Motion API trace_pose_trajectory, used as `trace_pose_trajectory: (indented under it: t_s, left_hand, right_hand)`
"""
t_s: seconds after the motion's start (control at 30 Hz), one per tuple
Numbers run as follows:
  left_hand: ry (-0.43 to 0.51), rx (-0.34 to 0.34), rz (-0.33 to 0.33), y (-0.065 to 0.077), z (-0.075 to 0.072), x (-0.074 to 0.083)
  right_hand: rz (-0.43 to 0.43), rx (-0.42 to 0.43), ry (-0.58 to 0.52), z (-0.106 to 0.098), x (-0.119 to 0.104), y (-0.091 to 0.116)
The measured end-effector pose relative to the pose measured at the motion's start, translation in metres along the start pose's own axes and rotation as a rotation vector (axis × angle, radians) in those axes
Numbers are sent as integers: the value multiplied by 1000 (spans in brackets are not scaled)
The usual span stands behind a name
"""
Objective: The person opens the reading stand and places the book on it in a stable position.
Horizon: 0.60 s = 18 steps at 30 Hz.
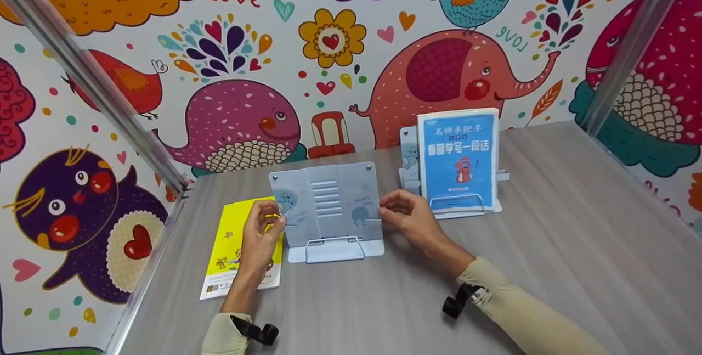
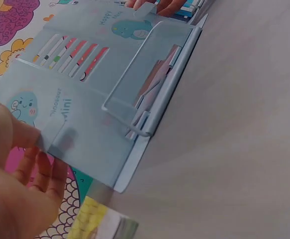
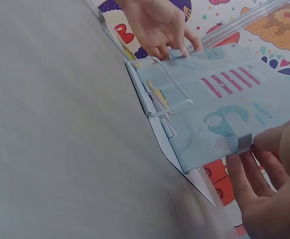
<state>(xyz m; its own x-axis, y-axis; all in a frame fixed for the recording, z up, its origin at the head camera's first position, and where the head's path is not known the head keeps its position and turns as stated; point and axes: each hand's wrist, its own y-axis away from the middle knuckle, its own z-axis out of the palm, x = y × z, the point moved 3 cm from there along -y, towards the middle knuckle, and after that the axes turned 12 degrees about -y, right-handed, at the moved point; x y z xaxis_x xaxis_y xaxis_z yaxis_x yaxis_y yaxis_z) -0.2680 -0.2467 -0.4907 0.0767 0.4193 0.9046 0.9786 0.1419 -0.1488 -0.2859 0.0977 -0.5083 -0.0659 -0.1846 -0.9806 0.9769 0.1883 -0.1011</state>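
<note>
A light blue metal book stand [image 1: 345,179] stands tilted back on the table, with a slotted back panel and a wire page holder [image 1: 335,259] at its foot. Its left edge is held by my left hand [image 1: 259,240], thumb in front and fingers behind, as the left wrist view [image 2: 23,179] shows. On the opposite edge, my right hand [image 1: 414,222] pinches around the small side tab [image 3: 244,143]. Dinosaur prints and lettering mark the panel. Both hands are on the one stand.
A yellow book [image 1: 233,234] lies flat at the left, partly behind my left hand. To the right, a blue-covered book [image 1: 458,168] rests upright on a second stand [image 1: 408,152]. Metal posts [image 1: 98,86] and a cartoon-printed wall [image 1: 340,91] bound the wood-grain table [image 1: 373,311].
</note>
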Motion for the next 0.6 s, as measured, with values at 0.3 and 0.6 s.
trace_pose_trajectory:
  t_s: [0.3,0.6]
  left_hand:
    - [28,12,41,2,5,-1]
    - [38,35,108,2,12,-2]
  right_hand:
    - [-73,-21,76,-6,-4,-1]
    - [-87,-27,100,-10,-5,-2]
